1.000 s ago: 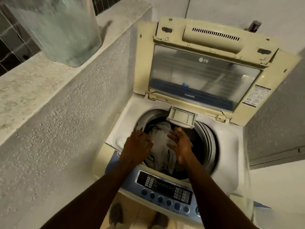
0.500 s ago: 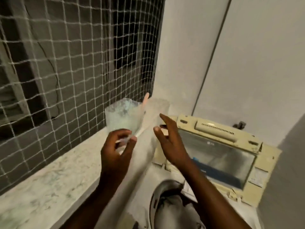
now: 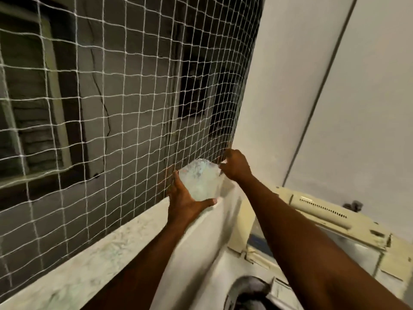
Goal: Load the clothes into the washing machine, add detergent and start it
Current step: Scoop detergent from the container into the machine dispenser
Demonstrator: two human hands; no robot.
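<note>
Nearest the camera, at the bottom edge, the washing machine's tub rim (image 3: 250, 287) shows beside its raised cream lid (image 3: 324, 220), with both forearms reaching over them toward the marbled ledge (image 3: 93, 253). At the ledge's far end, boxed in by the white string netting (image 3: 134, 108) on the left and the white wall (image 3: 290, 97) on the right, the left hand (image 3: 187, 202) cups a clear plastic tub (image 3: 201, 180) from below, thumb across its base. It stands roughly upright, mouth up and tipped slightly, while the right hand (image 3: 234, 164) pinches something at its upper right rim.
</note>
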